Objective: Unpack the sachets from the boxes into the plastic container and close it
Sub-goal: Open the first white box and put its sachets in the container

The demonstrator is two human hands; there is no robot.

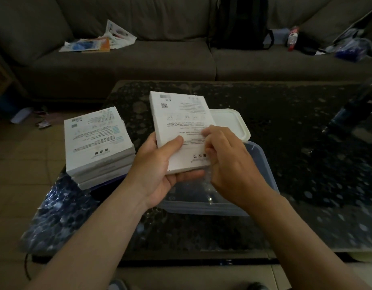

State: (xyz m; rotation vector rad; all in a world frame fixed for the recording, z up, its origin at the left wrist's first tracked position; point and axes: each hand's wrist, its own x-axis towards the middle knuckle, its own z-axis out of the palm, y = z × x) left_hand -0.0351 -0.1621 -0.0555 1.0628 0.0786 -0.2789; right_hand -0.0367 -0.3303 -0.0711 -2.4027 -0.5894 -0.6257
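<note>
1. White card box is held flat above the plastic container, printed side up and not yet opened as far as can be seen.
2. The box is gripped by the left hand: thumb on top, fingers curled under its near edge.
3. The box's right edge is pinched by the right hand, its fingers curled there as if a flap is being picked at.
4. Step judged: opening of one box, early in the task. No sachets are seen, and the container's inside is mostly hidden by the hands.
5. Next move judged: the flap has to be lifted, the box tipped over the container and the sachets slid out.
6. A stack of boxes is left on the counter, just left of the container.
7. The white lid is laid off the container, just behind it.
8. The counter is dark and glossy with speckles. Bubble wrap is draped over its near left corner.
9. Room is dim. A grey sofa behind is strewn with papers, a black backpack and bags. The floor is tiled.
</note>
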